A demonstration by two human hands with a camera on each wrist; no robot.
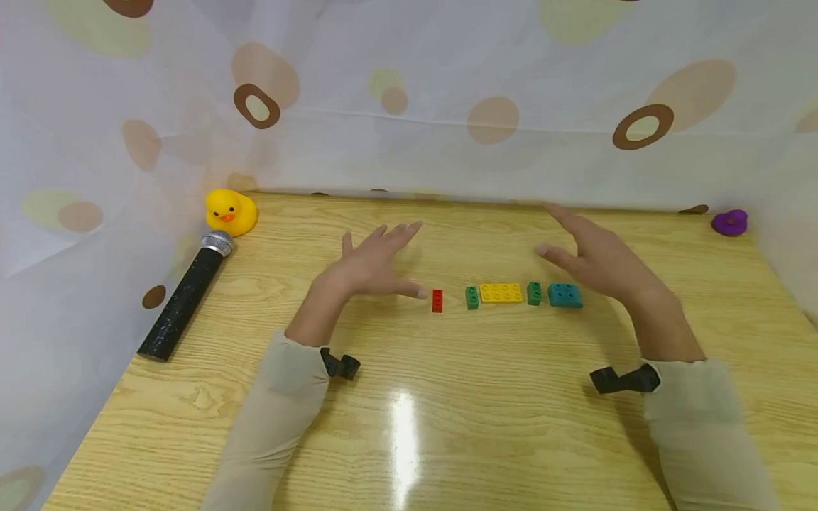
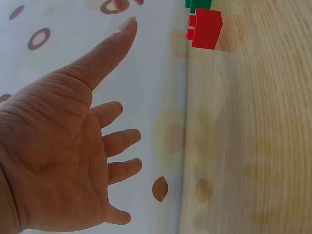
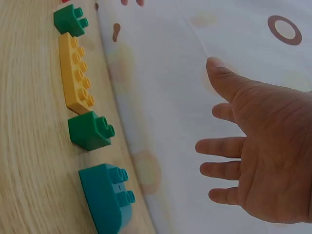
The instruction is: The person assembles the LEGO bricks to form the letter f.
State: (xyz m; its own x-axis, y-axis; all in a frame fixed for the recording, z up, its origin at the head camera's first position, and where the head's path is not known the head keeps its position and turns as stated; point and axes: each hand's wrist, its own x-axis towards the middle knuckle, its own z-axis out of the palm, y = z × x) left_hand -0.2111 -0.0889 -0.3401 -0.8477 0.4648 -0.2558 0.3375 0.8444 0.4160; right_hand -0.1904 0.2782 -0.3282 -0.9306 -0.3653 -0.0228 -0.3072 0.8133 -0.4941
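Note:
Toy building bricks lie in a loose row on the wooden table: a small red brick (image 1: 437, 300), a green brick (image 1: 471, 297), a long yellow brick (image 1: 501, 293), a second green brick (image 1: 534, 293) and a teal brick (image 1: 565, 295). My left hand (image 1: 373, 266) hovers left of the red brick, fingers spread and holding nothing. Above and behind the teal brick my right hand (image 1: 603, 259) is raised, its thumb apart from its straight fingers. Both palms show bare in the left wrist view and the right wrist view.
A yellow rubber duck (image 1: 231, 213) sits at the table's back left corner, beside a black microphone (image 1: 185, 301) with a silver head. At the back right stands a purple duck (image 1: 730, 223). A spotted white curtain (image 1: 441, 92) hangs behind the table (image 1: 486, 419).

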